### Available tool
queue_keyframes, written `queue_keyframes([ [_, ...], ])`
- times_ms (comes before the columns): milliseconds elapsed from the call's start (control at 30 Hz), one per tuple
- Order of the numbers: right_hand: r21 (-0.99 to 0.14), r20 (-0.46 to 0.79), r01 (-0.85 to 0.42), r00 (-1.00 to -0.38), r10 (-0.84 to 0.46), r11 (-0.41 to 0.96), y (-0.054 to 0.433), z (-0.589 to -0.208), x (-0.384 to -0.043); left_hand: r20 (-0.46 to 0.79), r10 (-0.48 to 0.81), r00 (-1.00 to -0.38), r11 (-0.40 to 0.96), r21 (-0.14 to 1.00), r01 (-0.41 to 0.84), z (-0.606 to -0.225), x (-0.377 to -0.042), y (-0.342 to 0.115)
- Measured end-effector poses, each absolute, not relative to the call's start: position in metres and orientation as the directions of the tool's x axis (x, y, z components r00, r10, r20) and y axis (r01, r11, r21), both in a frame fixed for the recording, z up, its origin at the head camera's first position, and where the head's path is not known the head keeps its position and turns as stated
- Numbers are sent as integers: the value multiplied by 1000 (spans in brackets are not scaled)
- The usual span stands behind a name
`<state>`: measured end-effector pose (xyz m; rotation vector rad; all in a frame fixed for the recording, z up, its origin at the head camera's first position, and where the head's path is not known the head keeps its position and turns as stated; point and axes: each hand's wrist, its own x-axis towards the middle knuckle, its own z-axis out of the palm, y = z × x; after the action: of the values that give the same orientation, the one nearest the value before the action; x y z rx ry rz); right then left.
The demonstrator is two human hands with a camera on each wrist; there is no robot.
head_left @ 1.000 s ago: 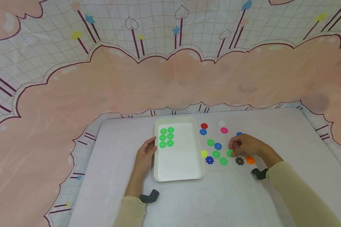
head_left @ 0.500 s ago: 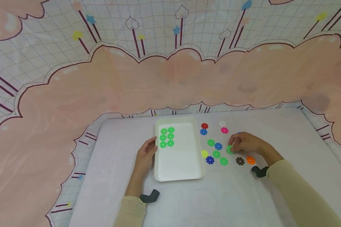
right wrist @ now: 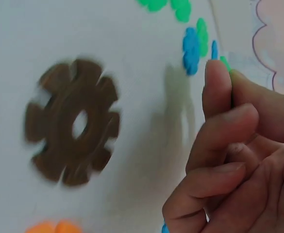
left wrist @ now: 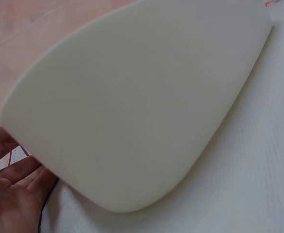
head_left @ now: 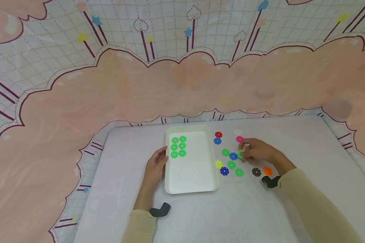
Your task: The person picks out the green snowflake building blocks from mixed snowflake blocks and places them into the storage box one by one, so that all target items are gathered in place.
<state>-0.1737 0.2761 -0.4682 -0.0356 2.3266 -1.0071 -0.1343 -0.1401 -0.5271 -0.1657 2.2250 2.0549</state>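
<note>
Near the left long side of a white tray [head_left: 191,184], my left hand [head_left: 155,165] touches the rim with its fingertips, fingers loosely bent. In the left wrist view the tray's outer wall [left wrist: 132,107] fills the middle, with part of the hand [left wrist: 18,194] at its edge. My right hand [head_left: 257,150] pinches a green snowflake disc [head_left: 240,154] between thumb and forefinger; in the right wrist view the fingers mostly hide it. Inside the tray, several green snowflake discs [head_left: 182,145] lie in two columns at the upper left.
Loose snowflake discs lie right of the tray: several green ones [head_left: 239,172], blue [head_left: 233,156], dark blue [head_left: 224,171], yellow [head_left: 219,164], red [head_left: 218,134], pink [head_left: 239,138], white [head_left: 237,132], brown [right wrist: 74,124] and orange [head_left: 267,171]. A patterned cloth [head_left: 182,84] hangs behind the table.
My right hand has lifted the green snowflake disc off the table and moved left and slightly away from me with it. The left hand and the tray stay put.
</note>
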Motion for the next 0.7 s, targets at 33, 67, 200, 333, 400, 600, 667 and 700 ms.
queue_keyframes([
  [33, -671, -507, 199, -826, -246, 714, 274, -468, -175, -149, -6, -989, 79, 986, -149, -527, -135, -140],
  [67, -674, -502, 198, -830, -244, 712, 271, -468, -175, -149, -7, -989, 77, 986, -149, -528, -135, -140],
  [200, -691, -484, 198, -841, -241, 695, 260, -466, -178, -148, -9, -989, 78, 986, -149, -528, -135, -140],
  [333, -718, -473, 203, -844, -252, 665, 247, -463, -180, -156, -12, -988, 82, 984, -157, -530, -135, -141],
  [400, -731, -465, 200, -845, -263, 653, 241, -462, -181, -158, -12, -987, 83, 984, -159, -530, -135, -141],
  [600, -748, -439, 175, -854, -280, 640, 223, -457, -186, -160, -9, -987, 74, 984, -160, -529, -135, -140],
  [667, -753, -439, 181, -854, -278, 633, 216, -454, -187, -161, -11, -987, 77, 984, -161, -529, -135, -140],
  [700, -758, -435, 179, -855, -281, 628, 213, -453, -187, -160, -11, -987, 78, 984, -161, -529, -135, -140],
])
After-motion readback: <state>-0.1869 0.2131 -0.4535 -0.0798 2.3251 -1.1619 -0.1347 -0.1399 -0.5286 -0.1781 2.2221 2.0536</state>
